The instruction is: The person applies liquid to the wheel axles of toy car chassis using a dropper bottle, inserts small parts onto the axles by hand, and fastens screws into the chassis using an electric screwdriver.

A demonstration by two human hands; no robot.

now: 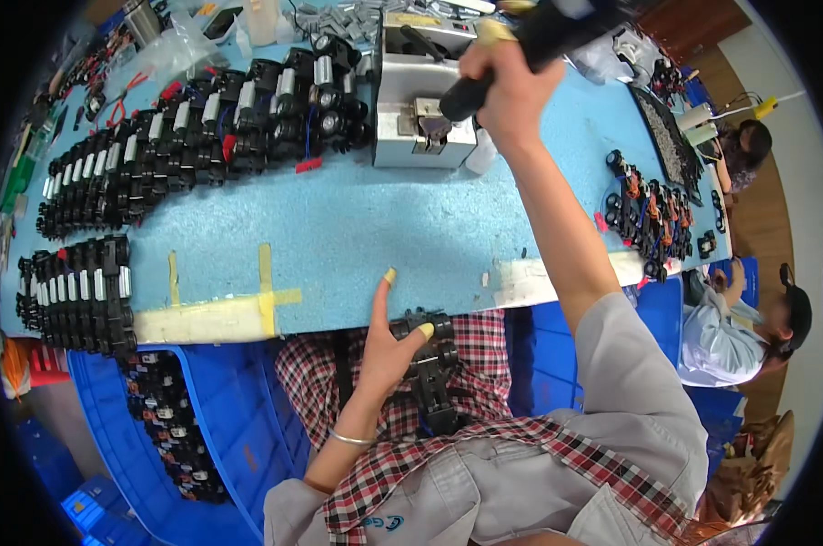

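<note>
My right hand (513, 96) is wrapped round a thick black power screwdriver (568, 29), raised over the far side of the table. Its narrower end points down and left, close to a silver metal box that looks like a screw feeder (400, 148). Yellow coverings show on some of my fingertips. Near the table's front edge, my left hand (384, 357) holds a black toy car chassis (434, 391) above my lap. The left thumb presses on its upper part, while the index finger stretches toward the table. The other left fingers are hidden.
Rows of black chassis with silver parts (147, 146) fill the table's left side. More chassis with orange wires (652, 218) stand at the right. A blue bin (234, 391) holding black parts is at lower left. Two other people (730, 328) sit at the right.
</note>
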